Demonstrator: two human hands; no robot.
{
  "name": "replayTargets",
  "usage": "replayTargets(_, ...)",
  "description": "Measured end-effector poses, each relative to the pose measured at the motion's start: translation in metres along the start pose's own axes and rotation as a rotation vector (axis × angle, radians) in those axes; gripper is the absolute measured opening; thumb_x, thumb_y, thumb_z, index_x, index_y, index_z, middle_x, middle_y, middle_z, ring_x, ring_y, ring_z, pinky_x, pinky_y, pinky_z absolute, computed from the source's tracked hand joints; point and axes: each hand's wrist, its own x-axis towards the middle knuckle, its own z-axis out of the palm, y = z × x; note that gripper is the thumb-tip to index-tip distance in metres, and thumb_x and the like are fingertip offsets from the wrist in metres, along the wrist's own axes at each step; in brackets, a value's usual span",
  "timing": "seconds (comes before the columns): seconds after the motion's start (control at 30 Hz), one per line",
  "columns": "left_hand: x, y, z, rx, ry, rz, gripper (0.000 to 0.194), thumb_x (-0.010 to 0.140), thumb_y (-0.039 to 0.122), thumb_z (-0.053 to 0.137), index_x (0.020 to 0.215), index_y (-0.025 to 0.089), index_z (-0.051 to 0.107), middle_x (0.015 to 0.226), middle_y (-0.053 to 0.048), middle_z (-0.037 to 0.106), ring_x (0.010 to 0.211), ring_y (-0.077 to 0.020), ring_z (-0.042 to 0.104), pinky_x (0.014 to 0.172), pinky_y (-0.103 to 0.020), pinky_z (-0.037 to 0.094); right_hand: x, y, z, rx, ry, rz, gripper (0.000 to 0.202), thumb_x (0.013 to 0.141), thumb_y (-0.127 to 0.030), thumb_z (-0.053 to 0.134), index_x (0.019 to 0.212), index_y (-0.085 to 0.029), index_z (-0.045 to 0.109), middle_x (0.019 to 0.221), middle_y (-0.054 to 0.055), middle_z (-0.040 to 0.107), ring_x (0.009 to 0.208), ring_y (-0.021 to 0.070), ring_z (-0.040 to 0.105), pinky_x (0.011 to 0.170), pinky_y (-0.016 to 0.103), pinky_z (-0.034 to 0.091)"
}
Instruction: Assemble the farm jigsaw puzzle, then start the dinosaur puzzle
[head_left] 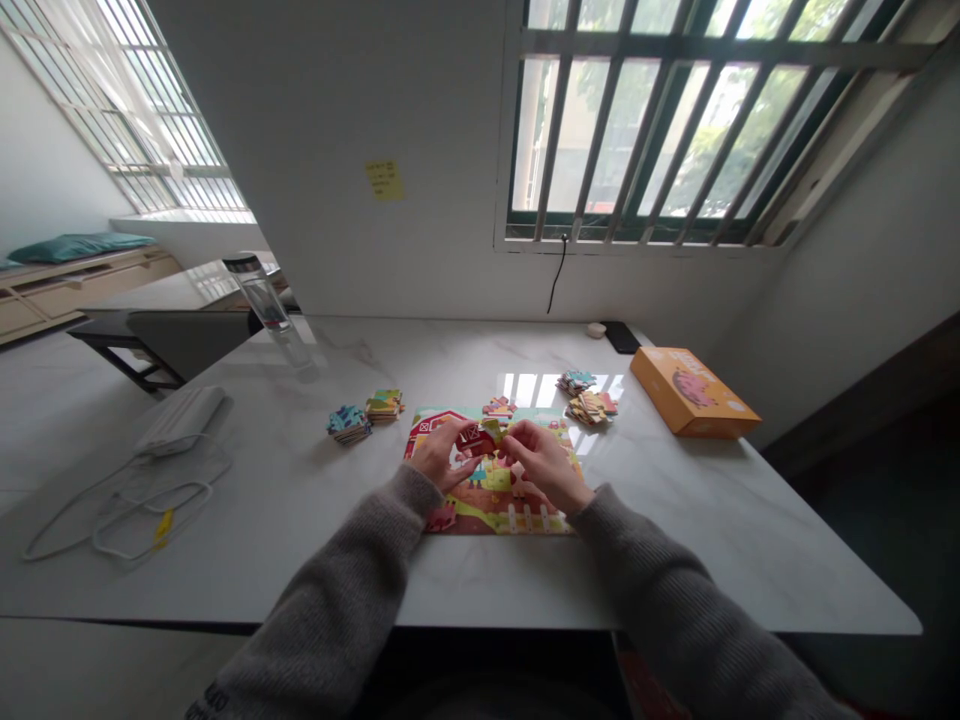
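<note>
A colourful farm-scene jigsaw puzzle (487, 508) with a red barn and white fence lies on the table in front of me. Over its middle, my right hand (547, 465) pinches a yellow-green puzzle piece (493, 432) between thumb and fingers. My left hand (444, 452) rests over the barn side, thumb and fingers curved and apart, close to that piece. Whether its fingertips touch the piece I cannot tell. A few loose pieces (499, 407) lie at the puzzle's top edge. Both hands hide part of the picture.
Stacked puzzle pieces stand left, a blue pile (349, 424) and a yellow one (385, 404), and right, a blue pile (576, 381) and an orange one (592, 407). Around them are an orange box (694, 392), phone (621, 337), glass bottle (260, 295) and white cable (150, 495).
</note>
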Motion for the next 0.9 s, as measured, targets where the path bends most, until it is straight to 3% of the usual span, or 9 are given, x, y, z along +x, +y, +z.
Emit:
replayTargets(0.1, 0.001, -0.003, -0.003, 0.061, 0.009, 0.04, 0.047, 0.083, 0.027, 0.063, 0.128, 0.017, 0.051, 0.111, -0.011, 0.062, 0.101, -0.025, 0.06, 0.087, -0.038, 0.052, -0.001, 0.002, 0.001, -0.133, -0.005, -0.086, 0.021, 0.091, -0.04, 0.059, 0.09, -0.02, 0.052, 0.075, 0.001, 0.065, 0.066, 0.0158, 0.062, 0.06, 0.03, 0.051)
replayTargets(0.2, 0.002, -0.006, -0.005, 0.082, 0.012, 0.053, 0.047, 0.079, 0.025, 0.063, 0.124, 0.016, 0.055, 0.11, -0.011, 0.061, 0.102, -0.0259, 0.06, 0.092, -0.04, 0.051, -0.002, -0.001, -0.003, -0.383, 0.033, -0.291, 0.018, 0.091, -0.025, 0.057, 0.108, -0.02, 0.054, 0.101, 0.008, 0.066, 0.084, 0.0193, 0.065, 0.075, 0.037, 0.055)
replayTargets(0.3, 0.001, -0.009, -0.004, 0.089, -0.019, 0.063, 0.046, 0.077, 0.026, 0.063, 0.121, 0.016, 0.057, 0.111, -0.011, 0.061, 0.105, -0.0271, 0.059, 0.095, -0.041, 0.05, -0.003, -0.004, -0.009, -0.559, -0.085, -0.523, 0.03, 0.089, -0.014, 0.057, 0.118, -0.022, 0.055, 0.127, 0.012, 0.059, 0.118, 0.0247, 0.057, 0.1, 0.045, 0.05)
replayTargets(0.37, 0.0, -0.01, -0.002, 0.094, -0.035, 0.063, 0.047, 0.075, 0.025, 0.063, 0.121, 0.016, 0.058, 0.112, -0.012, 0.061, 0.107, -0.0282, 0.059, 0.097, -0.043, 0.049, -0.003, -0.004, -0.012, -0.621, -0.158, -0.601, 0.028, 0.09, -0.013, 0.057, 0.116, -0.023, 0.057, 0.13, 0.011, 0.057, 0.127, 0.0259, 0.051, 0.106, 0.048, 0.046)
replayTargets(0.53, 0.001, -0.01, -0.006, 0.085, -0.086, 0.022, 0.051, 0.073, 0.029, 0.066, 0.122, 0.017, 0.059, 0.111, -0.011, 0.065, 0.105, -0.0288, 0.061, 0.097, -0.045, 0.049, 0.0, 0.001, -0.016, -0.702, -0.197, -0.608, 0.023, 0.093, -0.017, 0.06, 0.115, -0.024, 0.06, 0.123, 0.009, 0.06, 0.119, 0.0254, 0.055, 0.101, 0.047, 0.05)
replayTargets(0.63, 0.0, -0.016, -0.024, 0.0, -0.107, -0.053, 0.053, 0.079, 0.034, 0.064, 0.129, 0.019, 0.056, 0.102, -0.007, 0.068, 0.091, -0.0229, 0.064, 0.093, -0.042, 0.051, 0.0, 0.001, -0.017, -0.736, -0.193, -0.577, 0.025, 0.093, -0.019, 0.062, 0.117, -0.023, 0.06, 0.121, 0.01, 0.062, 0.116, 0.0257, 0.056, 0.099, 0.046, 0.05)
replayTargets(0.7, -0.004, -0.026, -0.04, -0.049, -0.021, -0.166, 0.044, 0.087, 0.032, 0.053, 0.129, 0.018, 0.056, 0.1, -0.006, 0.069, 0.09, -0.0205, 0.065, 0.087, -0.037, 0.053, 0.0, 0.002, -0.017, -0.758, -0.184, -0.546, 0.025, 0.093, -0.02, 0.063, 0.117, -0.023, 0.06, 0.119, 0.01, 0.063, 0.114, 0.0256, 0.056, 0.097, 0.045, 0.049)
replayTargets(0.77, -0.01, -0.038, -0.052, -0.017, 0.033, -0.249, 0.034, 0.089, 0.029, 0.048, 0.117, 0.017, 0.064, 0.097, -0.006, 0.07, 0.088, -0.0197, 0.065, 0.083, -0.035, 0.053, 0.0, 0.004, -0.016, -0.796, -0.192, -0.511, 0.023, 0.093, -0.02, 0.063, 0.116, -0.022, 0.061, 0.116, 0.01, 0.064, 0.111, 0.0254, 0.056, 0.096, 0.044, 0.049)
replayTargets(0.9, -0.022, -0.056, -0.061, 0.115, -0.119, -0.215, 0.022, 0.08, 0.018, 0.051, 0.085, 0.019, 0.073, 0.094, -0.005, 0.07, 0.095, -0.022, 0.062, 0.091, -0.036, 0.051, -0.001, 0.008, -0.015, -0.918, -0.252, -0.442, 0.018, 0.09, -0.022, 0.067, 0.108, -0.021, 0.064, 0.107, 0.009, 0.066, 0.105, 0.0256, 0.056, 0.093, 0.041, 0.048)
